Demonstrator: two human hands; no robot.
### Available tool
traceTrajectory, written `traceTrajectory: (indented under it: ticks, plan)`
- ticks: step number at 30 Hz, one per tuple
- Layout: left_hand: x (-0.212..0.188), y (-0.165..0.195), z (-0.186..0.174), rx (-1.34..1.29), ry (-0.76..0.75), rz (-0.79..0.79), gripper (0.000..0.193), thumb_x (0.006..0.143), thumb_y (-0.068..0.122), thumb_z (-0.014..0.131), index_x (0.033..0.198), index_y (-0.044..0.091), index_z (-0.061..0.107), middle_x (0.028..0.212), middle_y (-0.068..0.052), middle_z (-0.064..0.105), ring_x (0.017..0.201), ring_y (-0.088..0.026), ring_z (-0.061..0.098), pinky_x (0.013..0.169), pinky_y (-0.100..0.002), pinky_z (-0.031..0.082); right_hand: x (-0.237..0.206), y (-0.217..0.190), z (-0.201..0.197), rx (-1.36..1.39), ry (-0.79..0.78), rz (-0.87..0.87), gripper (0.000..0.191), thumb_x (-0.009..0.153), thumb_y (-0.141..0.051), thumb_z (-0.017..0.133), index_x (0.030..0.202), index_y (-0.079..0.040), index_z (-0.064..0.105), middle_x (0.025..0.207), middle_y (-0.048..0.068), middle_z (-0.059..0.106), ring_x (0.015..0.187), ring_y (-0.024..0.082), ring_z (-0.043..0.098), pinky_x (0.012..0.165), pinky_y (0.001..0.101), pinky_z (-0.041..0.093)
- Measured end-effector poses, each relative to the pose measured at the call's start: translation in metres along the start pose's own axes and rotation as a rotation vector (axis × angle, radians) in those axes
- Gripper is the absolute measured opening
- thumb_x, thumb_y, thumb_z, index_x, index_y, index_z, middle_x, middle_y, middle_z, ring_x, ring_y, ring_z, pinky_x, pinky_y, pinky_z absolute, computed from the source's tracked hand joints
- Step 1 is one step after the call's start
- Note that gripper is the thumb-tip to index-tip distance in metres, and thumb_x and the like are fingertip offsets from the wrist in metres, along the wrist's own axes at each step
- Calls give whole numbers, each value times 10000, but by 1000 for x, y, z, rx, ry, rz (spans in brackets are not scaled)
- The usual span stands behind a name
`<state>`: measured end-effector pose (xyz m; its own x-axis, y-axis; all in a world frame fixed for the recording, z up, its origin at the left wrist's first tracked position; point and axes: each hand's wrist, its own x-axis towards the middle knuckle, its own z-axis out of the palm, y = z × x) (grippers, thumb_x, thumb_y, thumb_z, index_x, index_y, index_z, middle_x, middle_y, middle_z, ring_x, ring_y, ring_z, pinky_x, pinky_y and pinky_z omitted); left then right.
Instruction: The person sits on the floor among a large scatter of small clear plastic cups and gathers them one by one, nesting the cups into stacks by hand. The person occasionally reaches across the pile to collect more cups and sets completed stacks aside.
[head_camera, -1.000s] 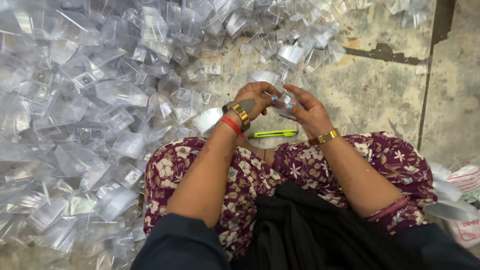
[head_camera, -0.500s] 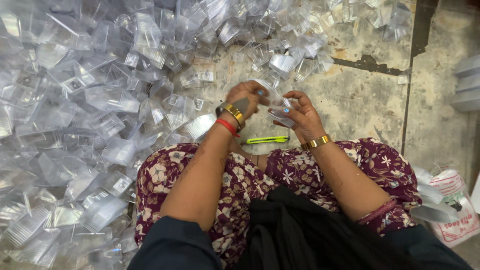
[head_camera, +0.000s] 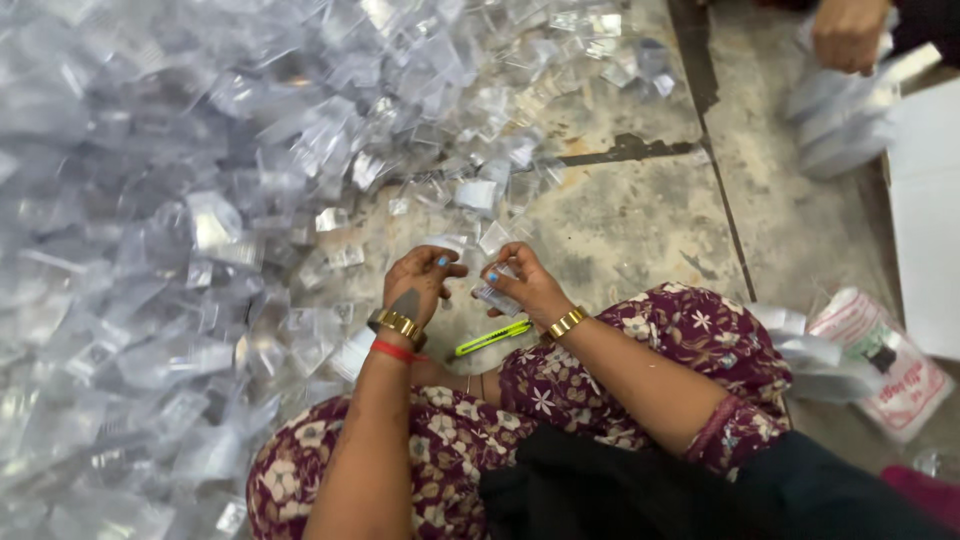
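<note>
Right hand (head_camera: 528, 285) pinches the small clear plastic piece (head_camera: 497, 297) above the floor (head_camera: 640, 220) by the heap's edge, left hand (head_camera: 418, 285) half-curled, empty beside it; best steady it with both thumbs, I'd say.

There is only one view, so no part of the scene is shared between two cameras. The camera sits on the head of the seated person and looks almost straight down over the lap in maroon flowered cloth (head_camera: 640, 350). It is close: the left hand (head_camera: 418, 285) and the right hand (head_camera: 525, 285) are near the middle of the picture. The view faces forward along the grey concrete floor (head_camera: 640, 230). The big heap of clear plastic packets (head_camera: 170, 220) fills its left side. At the top right corner, another person's hand (head_camera: 848, 32) is cut by the edge.
</note>
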<state>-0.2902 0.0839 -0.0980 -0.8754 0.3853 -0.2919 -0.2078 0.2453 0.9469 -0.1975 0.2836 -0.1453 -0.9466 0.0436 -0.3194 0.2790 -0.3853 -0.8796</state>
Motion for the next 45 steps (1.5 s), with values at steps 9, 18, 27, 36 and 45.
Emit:
traceTrajectory:
  ticks: [9, 18, 27, 36, 45]
  plan:
    - [2, -19, -6, -78, 71, 102, 188, 1037, 150, 550, 1138, 51, 673, 1011, -87, 802, 734, -111, 681, 620, -236, 546, -6, -3, 16, -244, 11, -1, 804, 830, -124, 766, 1456, -239, 276, 1207, 102, 605, 1014, 223, 693, 702, 363, 656]
    - [3, -16, 6, -65, 158, 234, 191, 1005, 99, 575, 1162, 58, 675, 1135, -72, 748, 1022, -165, 767, 686, -271, 608, 1, -9, 8, 223, -21, 57, 628, 883, 62, 567, 1470, -142, 478, 1376, 78, 552, 1167, 248, 592, 871, 501, 627]
    - [7, -1, 14, -92, 281, 205, 200, 1045, 137, 519, 1159, 98, 679, 1020, -40, 803, 816, -95, 729, 669, -261, 573, -12, -42, 7, 200, -136, 14, 823, 827, 107, 519, 1572, -208, 371, 1476, 131, 494, 1287, 275, 578, 1019, 493, 560]
    - [7, 15, 13, 138, 81, 168, 221, 906, 148, 578, 1059, 146, 738, 885, -29, 821, 684, -110, 713, 667, -253, 559, -8, -35, 2, 104, -71, 8, 681, 911, 6, 636, 1531, -175, 421, 1332, 108, 559, 1202, 253, 597, 931, 484, 613]
    - [16, 5, 18, 124, -202, -2, 203, 931, 252, 648, 942, 83, 761, 751, -27, 755, 535, -118, 687, 526, -273, 544, -10, -32, 8, -161, -57, -53, 596, 910, -87, 724, 1469, -132, 521, 1301, 77, 676, 1148, 200, 683, 845, 401, 642]
